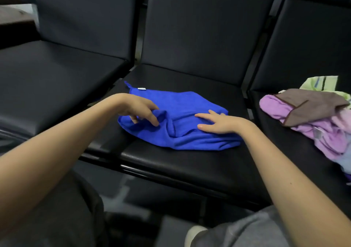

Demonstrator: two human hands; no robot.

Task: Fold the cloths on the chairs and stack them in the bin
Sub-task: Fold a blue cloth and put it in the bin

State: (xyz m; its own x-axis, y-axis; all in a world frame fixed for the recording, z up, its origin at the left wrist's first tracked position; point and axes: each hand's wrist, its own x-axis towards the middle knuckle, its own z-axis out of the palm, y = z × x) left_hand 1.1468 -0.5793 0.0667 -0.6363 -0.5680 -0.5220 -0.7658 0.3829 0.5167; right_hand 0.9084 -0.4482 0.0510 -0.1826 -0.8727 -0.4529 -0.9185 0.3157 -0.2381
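A: Where is the blue cloth (180,119)?

B: On the seat of the middle chair (190,163), lying rumpled and partly doubled over. A small white tag (141,89) shows at its far left corner.

A: And the hands?

B: The left hand (136,108) is at the cloth's left end. Its fingers curl down over a raised fold, with the thumb tucked under the edge. It looks like a pinch on that fold, though the picture is a little blurred there. The right hand (220,123) lies flat on the right half of the cloth, fingers straight and spread, pressing it to the seat.

A: Any other cloths?

B: Yes, a loose heap on the right chair (303,37), well apart from the blue one. A brown cloth (307,104) lies over a purple cloth (273,106), and a green cloth (319,83) sits at the far side of the heap.

A: The left chair (47,75)?

B: Black padded, like the other two, and just beside the middle one.
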